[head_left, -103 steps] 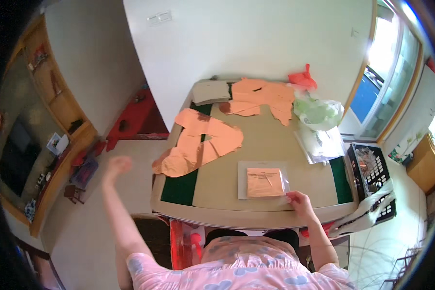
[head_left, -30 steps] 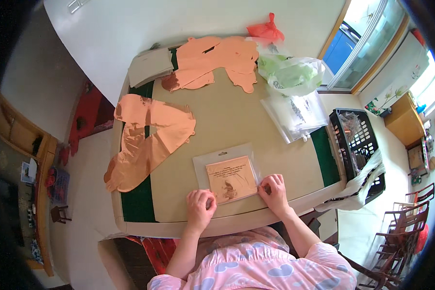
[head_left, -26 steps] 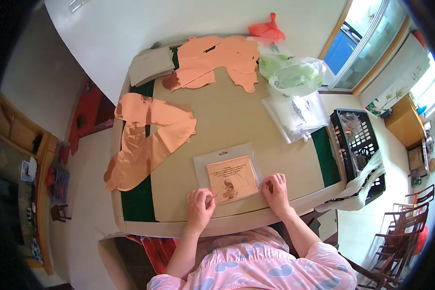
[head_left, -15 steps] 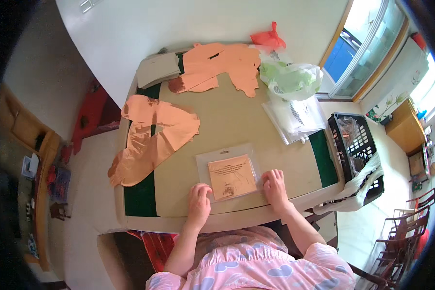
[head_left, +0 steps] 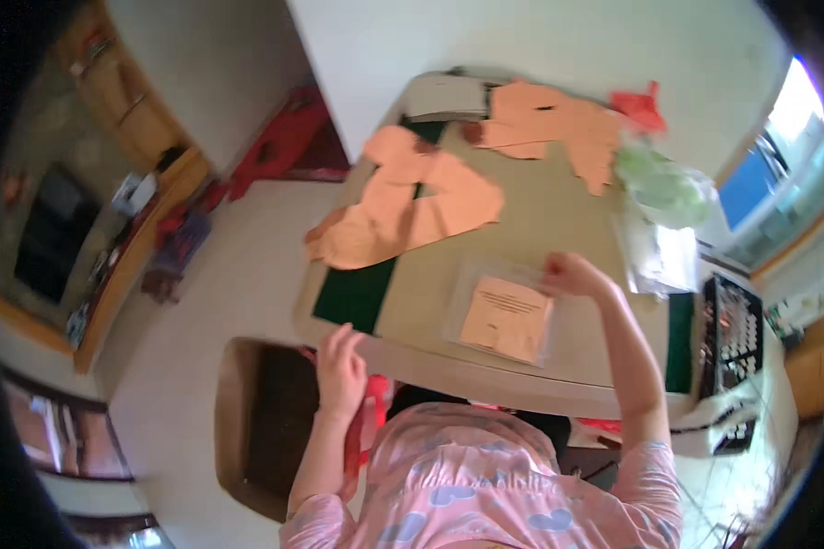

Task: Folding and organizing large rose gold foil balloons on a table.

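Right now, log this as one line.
left hand: near table edge; right hand: at clear packet upper-right corner, contact unclear; orange sheets: farther back

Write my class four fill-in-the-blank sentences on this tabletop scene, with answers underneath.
1. The left hand is farther from the clear packet than the ____ hand.
2. The pale grey stack lies at the table's far ____ corner.
3. The small bag near the wall is coloured ____.
4. The crate beside the table is coloured ____.

Answers: right; left; red; black.
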Demonstrator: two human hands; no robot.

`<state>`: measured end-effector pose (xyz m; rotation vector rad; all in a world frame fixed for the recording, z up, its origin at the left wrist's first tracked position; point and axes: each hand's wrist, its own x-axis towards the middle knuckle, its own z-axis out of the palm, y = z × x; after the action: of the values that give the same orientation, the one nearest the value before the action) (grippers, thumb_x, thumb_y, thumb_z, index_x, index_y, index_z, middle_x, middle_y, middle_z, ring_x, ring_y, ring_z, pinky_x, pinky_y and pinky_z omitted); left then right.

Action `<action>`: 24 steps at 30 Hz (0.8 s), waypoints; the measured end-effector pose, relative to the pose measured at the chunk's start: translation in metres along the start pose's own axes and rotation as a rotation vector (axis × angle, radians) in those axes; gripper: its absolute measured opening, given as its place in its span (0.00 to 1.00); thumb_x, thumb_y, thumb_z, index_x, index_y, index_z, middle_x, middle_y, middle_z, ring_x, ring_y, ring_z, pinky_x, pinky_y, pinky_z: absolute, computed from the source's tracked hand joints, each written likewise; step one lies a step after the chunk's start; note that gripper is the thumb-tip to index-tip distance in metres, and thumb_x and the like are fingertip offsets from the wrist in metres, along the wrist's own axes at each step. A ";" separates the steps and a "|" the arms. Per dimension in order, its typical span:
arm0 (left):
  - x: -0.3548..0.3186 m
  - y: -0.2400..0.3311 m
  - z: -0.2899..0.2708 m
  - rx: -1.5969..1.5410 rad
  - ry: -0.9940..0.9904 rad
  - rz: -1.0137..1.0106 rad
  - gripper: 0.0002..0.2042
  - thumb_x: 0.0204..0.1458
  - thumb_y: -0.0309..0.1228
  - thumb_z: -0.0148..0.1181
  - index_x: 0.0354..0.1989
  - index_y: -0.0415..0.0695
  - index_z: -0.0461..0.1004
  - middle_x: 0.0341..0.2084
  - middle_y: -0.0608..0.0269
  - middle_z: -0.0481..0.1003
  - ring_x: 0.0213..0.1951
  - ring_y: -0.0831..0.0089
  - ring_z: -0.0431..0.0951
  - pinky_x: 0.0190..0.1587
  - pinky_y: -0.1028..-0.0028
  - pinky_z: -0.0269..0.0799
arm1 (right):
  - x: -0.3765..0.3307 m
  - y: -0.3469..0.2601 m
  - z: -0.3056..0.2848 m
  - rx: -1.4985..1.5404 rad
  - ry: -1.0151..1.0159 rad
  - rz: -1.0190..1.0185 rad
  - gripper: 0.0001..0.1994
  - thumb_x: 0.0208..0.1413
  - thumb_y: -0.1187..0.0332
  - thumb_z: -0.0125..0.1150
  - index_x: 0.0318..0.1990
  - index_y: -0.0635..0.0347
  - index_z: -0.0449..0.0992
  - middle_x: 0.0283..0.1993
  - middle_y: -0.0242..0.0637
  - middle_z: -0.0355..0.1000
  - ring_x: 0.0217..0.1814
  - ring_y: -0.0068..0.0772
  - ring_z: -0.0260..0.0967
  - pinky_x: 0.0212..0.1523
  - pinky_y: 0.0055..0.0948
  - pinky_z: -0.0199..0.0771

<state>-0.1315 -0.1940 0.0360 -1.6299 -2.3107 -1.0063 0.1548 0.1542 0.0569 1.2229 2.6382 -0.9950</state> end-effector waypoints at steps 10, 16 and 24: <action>-0.153 -0.165 -0.065 0.339 -0.310 -0.230 0.13 0.40 0.19 0.54 0.36 0.41 0.77 0.37 0.55 0.75 0.45 0.56 0.73 0.49 0.62 0.71 | -0.046 -0.237 0.037 0.199 -0.043 -0.691 0.14 0.56 0.71 0.57 0.51 0.55 0.71 0.26 0.40 0.71 0.29 0.28 0.70 0.33 0.31 0.70; -0.192 -0.179 -0.052 0.432 -0.433 -0.242 0.16 0.45 0.23 0.52 0.44 0.43 0.76 0.45 0.53 0.73 0.51 0.56 0.71 0.58 0.61 0.64 | -0.027 -0.331 0.220 0.092 0.106 -0.931 0.16 0.54 0.72 0.52 0.52 0.57 0.67 0.16 0.45 0.69 0.19 0.50 0.71 0.22 0.46 0.72; -0.210 -0.169 -0.065 0.385 -0.449 -0.306 0.13 0.46 0.25 0.52 0.41 0.45 0.75 0.40 0.56 0.73 0.48 0.57 0.72 0.55 0.60 0.66 | -0.036 -0.357 0.314 -0.080 -0.118 -0.884 0.17 0.53 0.71 0.51 0.52 0.64 0.64 0.24 0.46 0.74 0.26 0.49 0.75 0.26 0.43 0.76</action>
<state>-0.2122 -0.4292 -0.0865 -1.4847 -2.8763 -0.2026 -0.1345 -0.2215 0.0091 -0.0908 3.0818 -0.9550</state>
